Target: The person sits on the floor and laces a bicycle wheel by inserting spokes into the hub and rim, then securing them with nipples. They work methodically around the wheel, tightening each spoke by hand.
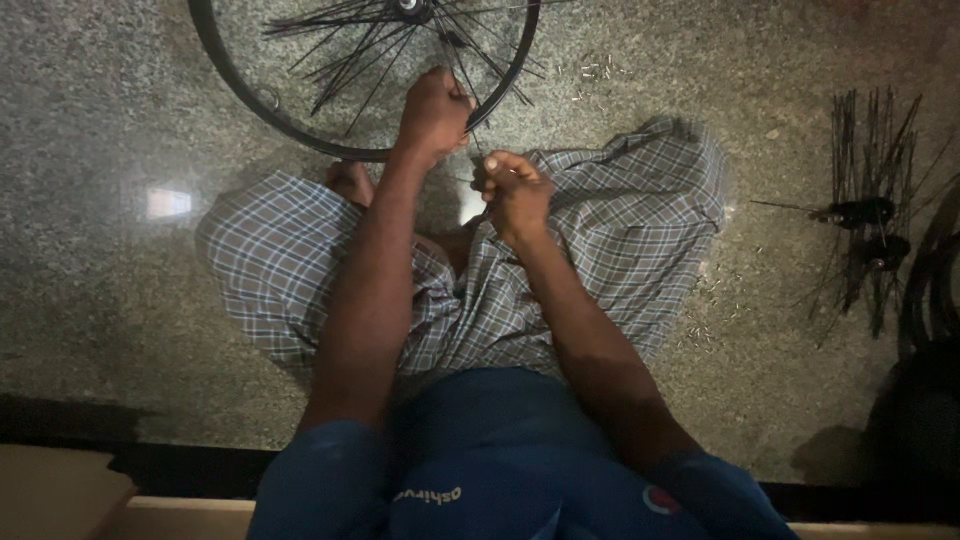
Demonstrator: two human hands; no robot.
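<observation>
Bicycle wheel (262, 105) on floor (90, 150) ahead of knees, partly spoked | left hand (433, 110) fisted at rim, seemingly on a spoke | right hand (515, 190) closed, contents unclear | spare spokes (868, 160) lie unused, right.

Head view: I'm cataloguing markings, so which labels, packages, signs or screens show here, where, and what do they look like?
Shirt lettering: bottom centre, on the blue shirt, small pale script.
Shirt badge: bottom right of the shirt, small round red and white emblem.
Cardboard box: bottom left corner, plain tan, no marking visible.
No signs or screens.
</observation>
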